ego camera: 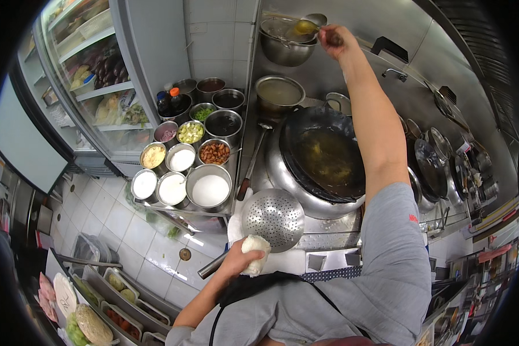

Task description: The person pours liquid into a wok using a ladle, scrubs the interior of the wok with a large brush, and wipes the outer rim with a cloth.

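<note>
My left hand (pixel 241 258) is closed on a folded white cloth (pixel 256 255) around the handle of a perforated metal strainer (pixel 273 219), whose round bowl lies at the wok station's front edge. My right hand (pixel 338 42) reaches far out and holds a ladle (pixel 306 27) with yellowish liquid in its bowl, over a sieve (pixel 281 29) set on a metal pot (pixel 287 51) at the back. Between my arms a black wok (pixel 324 155) with brownish oily liquid sits on the round metal burner ring (pixel 281 190).
A cart of metal containers (pixel 208 185) with powders, chopped ingredients and dark liquids stands at the left. A long-handled utensil (pixel 254 160) lies beside the wok. Behind are a pot of cloudy liquid (pixel 280 91) and a faucet (pixel 394 74). More woks (pixel 431 168) stand at the right.
</note>
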A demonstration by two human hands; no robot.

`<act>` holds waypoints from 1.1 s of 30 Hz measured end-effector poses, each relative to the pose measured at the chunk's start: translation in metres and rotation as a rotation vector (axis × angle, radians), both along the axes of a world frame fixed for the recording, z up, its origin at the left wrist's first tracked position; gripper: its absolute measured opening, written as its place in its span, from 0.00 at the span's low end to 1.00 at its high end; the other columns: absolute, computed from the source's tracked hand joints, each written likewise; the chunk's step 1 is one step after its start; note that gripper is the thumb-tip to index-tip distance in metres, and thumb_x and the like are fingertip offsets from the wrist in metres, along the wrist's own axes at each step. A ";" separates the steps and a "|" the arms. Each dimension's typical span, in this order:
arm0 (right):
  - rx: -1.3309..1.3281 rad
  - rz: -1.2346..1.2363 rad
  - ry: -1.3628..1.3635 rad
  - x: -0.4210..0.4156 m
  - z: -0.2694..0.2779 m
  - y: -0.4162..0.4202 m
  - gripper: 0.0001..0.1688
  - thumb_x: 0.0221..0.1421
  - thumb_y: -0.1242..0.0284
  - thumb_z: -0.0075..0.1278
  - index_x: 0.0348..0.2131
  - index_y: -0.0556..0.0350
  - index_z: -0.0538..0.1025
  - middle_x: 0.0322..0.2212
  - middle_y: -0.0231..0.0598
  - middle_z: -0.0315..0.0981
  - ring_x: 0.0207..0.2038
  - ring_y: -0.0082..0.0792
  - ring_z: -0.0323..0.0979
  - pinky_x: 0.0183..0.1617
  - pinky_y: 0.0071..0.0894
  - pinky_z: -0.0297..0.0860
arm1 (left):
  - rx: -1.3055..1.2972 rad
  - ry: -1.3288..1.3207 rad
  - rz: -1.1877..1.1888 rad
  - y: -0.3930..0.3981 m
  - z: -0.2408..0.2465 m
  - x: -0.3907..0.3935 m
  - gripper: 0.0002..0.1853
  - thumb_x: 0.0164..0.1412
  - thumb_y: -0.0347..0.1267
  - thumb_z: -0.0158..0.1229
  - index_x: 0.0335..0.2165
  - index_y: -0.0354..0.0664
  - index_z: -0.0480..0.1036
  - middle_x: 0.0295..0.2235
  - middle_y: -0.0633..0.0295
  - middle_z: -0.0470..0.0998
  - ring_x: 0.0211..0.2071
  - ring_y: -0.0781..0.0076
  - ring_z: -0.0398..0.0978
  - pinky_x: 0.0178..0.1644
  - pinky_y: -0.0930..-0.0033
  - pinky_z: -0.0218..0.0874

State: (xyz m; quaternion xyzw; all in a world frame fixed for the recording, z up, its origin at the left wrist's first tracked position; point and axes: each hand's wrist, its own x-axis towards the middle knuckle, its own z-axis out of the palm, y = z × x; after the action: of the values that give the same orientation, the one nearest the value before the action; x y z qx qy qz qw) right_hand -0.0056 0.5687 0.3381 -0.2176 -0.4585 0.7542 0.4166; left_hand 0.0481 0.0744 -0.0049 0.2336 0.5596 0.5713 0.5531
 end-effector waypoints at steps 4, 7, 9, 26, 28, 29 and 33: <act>0.473 -0.067 -0.499 0.017 -0.029 -0.020 0.04 0.46 0.83 0.50 0.22 0.64 0.70 0.14 0.40 0.69 0.16 0.32 0.70 0.20 0.31 0.70 | -0.025 -0.025 -0.005 0.003 0.003 0.004 0.23 0.46 0.32 0.63 0.42 0.33 0.72 0.34 0.58 0.78 0.33 0.70 0.75 0.39 0.68 0.67; 0.664 -0.238 -0.592 0.049 -0.050 -0.037 0.18 0.46 0.83 0.49 0.40 0.71 0.72 0.14 0.38 0.68 0.15 0.31 0.69 0.17 0.33 0.67 | -0.029 0.022 -0.033 0.008 0.002 0.012 0.23 0.45 0.32 0.64 0.42 0.32 0.72 0.34 0.57 0.78 0.33 0.70 0.75 0.38 0.68 0.67; 0.699 -0.313 -0.595 0.084 -0.064 -0.060 0.32 0.46 0.83 0.49 0.53 0.71 0.67 0.14 0.37 0.67 0.14 0.30 0.69 0.16 0.32 0.65 | -0.027 0.050 -0.040 0.010 0.000 0.021 0.23 0.45 0.32 0.64 0.41 0.32 0.72 0.33 0.56 0.78 0.32 0.69 0.76 0.38 0.68 0.68; 0.097 -0.184 -0.770 0.373 -0.255 -0.174 0.44 0.46 0.83 0.52 0.61 0.72 0.54 0.16 0.37 0.68 0.13 0.28 0.66 0.14 0.29 0.62 | -0.059 0.012 -0.143 0.021 0.014 0.115 0.22 0.46 0.29 0.62 0.42 0.31 0.72 0.35 0.55 0.78 0.33 0.69 0.77 0.38 0.68 0.69; 0.032 -0.179 -0.739 0.381 -0.261 -0.178 0.43 0.46 0.83 0.52 0.60 0.72 0.55 0.16 0.37 0.68 0.13 0.28 0.67 0.15 0.28 0.63 | -0.075 0.031 -0.155 0.022 0.014 0.124 0.23 0.46 0.29 0.62 0.43 0.30 0.71 0.35 0.55 0.78 0.33 0.68 0.77 0.38 0.68 0.69; 0.005 -0.172 -0.724 0.380 -0.263 -0.180 0.42 0.46 0.83 0.52 0.60 0.72 0.56 0.16 0.37 0.69 0.13 0.28 0.67 0.15 0.28 0.63 | -0.071 0.032 -0.151 0.022 0.015 0.126 0.23 0.46 0.28 0.61 0.43 0.30 0.71 0.35 0.55 0.78 0.33 0.68 0.77 0.38 0.68 0.69; -0.119 -0.035 -0.568 0.379 -0.263 -0.182 0.31 0.48 0.81 0.54 0.52 0.69 0.65 0.18 0.36 0.70 0.14 0.27 0.68 0.15 0.28 0.64 | -0.063 0.043 -0.120 0.016 0.018 0.133 0.22 0.46 0.28 0.61 0.42 0.31 0.71 0.35 0.55 0.78 0.33 0.68 0.77 0.38 0.67 0.69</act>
State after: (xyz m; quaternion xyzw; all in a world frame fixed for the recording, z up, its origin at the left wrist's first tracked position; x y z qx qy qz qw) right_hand 0.3739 0.3866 0.0751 -0.4520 -0.5080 0.6814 0.2710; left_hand 0.1810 0.0907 0.0132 0.2617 0.5741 0.5140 0.5812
